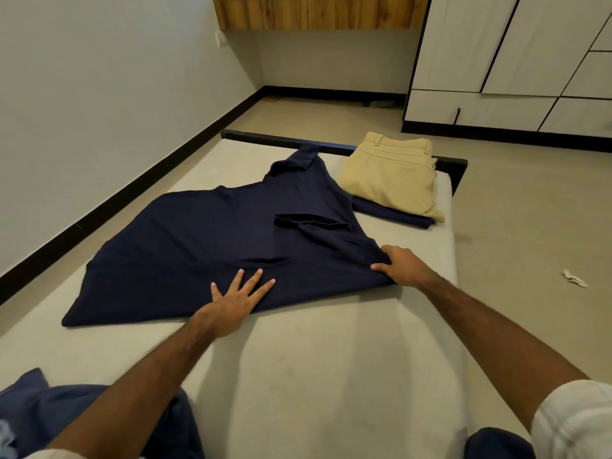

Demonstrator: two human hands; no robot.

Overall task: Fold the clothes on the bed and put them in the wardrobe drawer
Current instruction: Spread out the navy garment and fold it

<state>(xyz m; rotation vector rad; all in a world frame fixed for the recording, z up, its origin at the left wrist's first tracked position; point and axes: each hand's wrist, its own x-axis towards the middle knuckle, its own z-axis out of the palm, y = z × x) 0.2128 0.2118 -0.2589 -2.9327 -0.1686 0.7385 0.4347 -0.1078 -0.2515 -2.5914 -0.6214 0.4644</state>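
A navy blue shirt [212, 240] lies spread across the bed [324, 359], one sleeve folded in over its middle. My left hand [236, 299] presses flat on the shirt's near hem with fingers spread. My right hand [402, 266] grips the shirt's near right corner, thumb on top of the cloth. At the far right corner of the bed, folded beige trousers [390, 177] rest on a folded navy garment [394, 215]. The white wardrobe [516, 61] with its drawers stands beyond the bed at the right.
A blue garment [66, 415] lies bunched at the near left of the bed. The bed's black frame [450, 167] shows at the far end. A wall runs along the left. A wooden shelf [314, 11] hangs on the far wall. A scrap of paper [574, 279] lies on the floor.
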